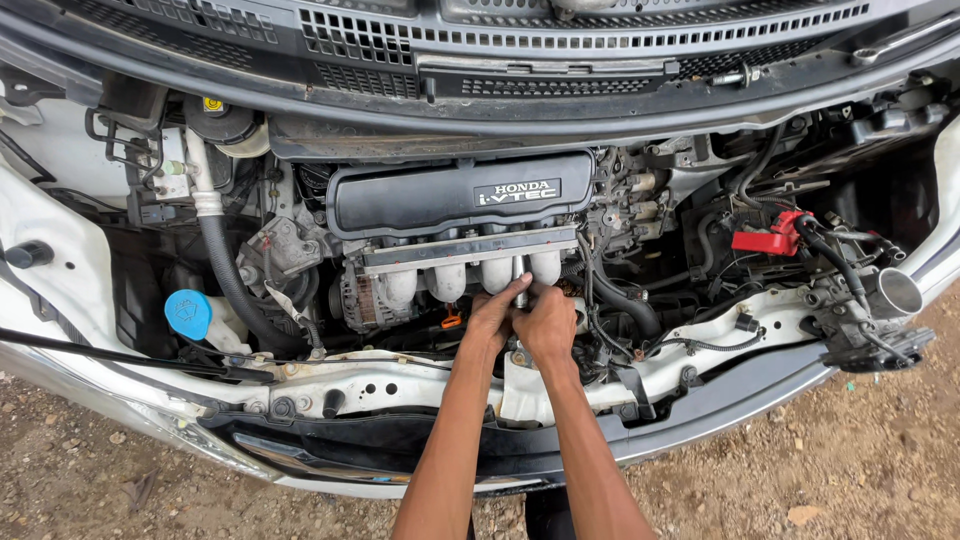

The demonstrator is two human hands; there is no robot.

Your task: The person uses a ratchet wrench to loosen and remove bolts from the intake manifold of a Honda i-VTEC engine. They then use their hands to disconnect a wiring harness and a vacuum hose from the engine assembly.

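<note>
I look down into an open car engine bay. My left hand [492,317] and my right hand [548,322] meet just below the silver intake manifold runners [450,282]. Both hands close around a slim upright metal tool [520,285] that stands between two runners. Above the runners lies the black plastic engine cover [460,195]. What the tool's lower end touches is hidden by my fingers.
A blue washer-fluid cap [188,313] sits at the left beside a thick black hose [228,285]. A red battery terminal cover [768,238] and a loose metal throttle body [895,292] are at the right. The white front crossmember [380,385] runs beneath my arms; gravel ground lies below.
</note>
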